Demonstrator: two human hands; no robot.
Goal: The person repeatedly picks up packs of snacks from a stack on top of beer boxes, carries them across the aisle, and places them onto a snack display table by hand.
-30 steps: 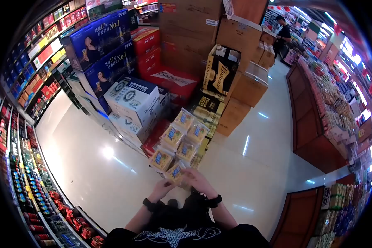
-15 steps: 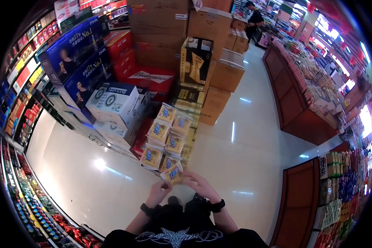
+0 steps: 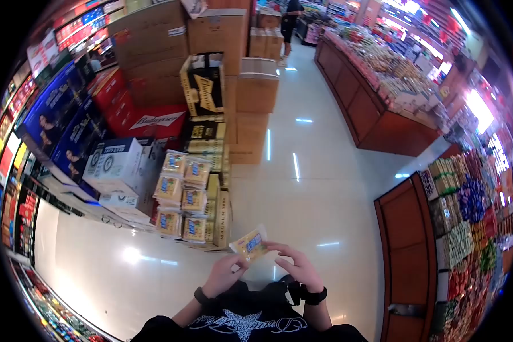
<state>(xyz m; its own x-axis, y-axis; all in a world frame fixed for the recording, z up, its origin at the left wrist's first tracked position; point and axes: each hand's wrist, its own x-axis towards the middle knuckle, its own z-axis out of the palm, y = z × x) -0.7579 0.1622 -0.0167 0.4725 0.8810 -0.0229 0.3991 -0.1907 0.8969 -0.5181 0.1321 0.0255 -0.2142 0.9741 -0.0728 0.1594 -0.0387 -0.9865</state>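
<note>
A clear-wrapped yellow snack packet with blue lettering (image 3: 249, 243) is held tilted in front of my body. My left hand (image 3: 225, 275) is closed, pinching its lower left corner between thumb and fingers. At the packet's right edge, the fingertips of my right hand (image 3: 298, 266) reach over to it, with thumb and fingers apart. Similar snack packets (image 3: 180, 196) lie stacked in two columns to the left, on top of gold-and-black beer cartons (image 3: 212, 214).
White-and-blue cartons (image 3: 114, 165), red Budweiser boxes (image 3: 157, 121) and tall brown cartons (image 3: 218, 40) form the pile ahead left. Wooden display counters (image 3: 404, 228) with packaged goods line the right. A person (image 3: 290, 25) stands far down the tiled aisle (image 3: 302, 199).
The view has swung right, so the pile now sits further left. The packet in my left hand has come away from the stack, and my right hand's fingers have spread.
</note>
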